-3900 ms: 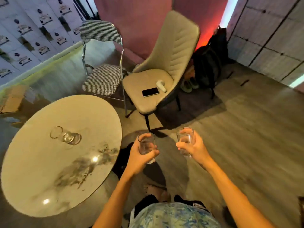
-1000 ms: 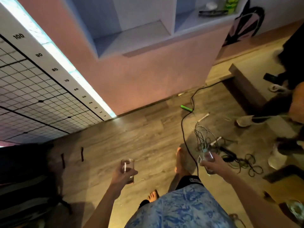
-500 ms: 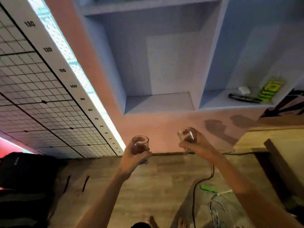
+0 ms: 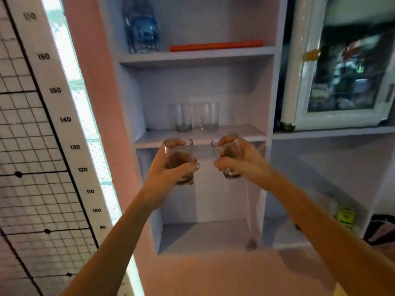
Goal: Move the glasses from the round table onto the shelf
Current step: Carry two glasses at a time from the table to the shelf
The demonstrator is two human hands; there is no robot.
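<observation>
Both arms have risen since half a second ago, bringing the glasses up to the front edge of the middle shelf point(image 4: 198, 135). The left hand point(image 4: 168, 169) is wrapped around one upright glass point(image 4: 178, 153); the right hand point(image 4: 241, 162) is clasped on a second glass point(image 4: 226, 150), tilted slightly left. Two more glasses point(image 4: 195, 117) stand side by side near the shelf's back edge. A blue bottle point(image 4: 142, 28) and orange bar point(image 4: 215, 47) sit on the shelf above.

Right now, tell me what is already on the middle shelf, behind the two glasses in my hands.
Two empty clear glasses stand upright side by side near the back of the shelf. Its front edge is partly hidden by the held glasses and fingers.
</observation>
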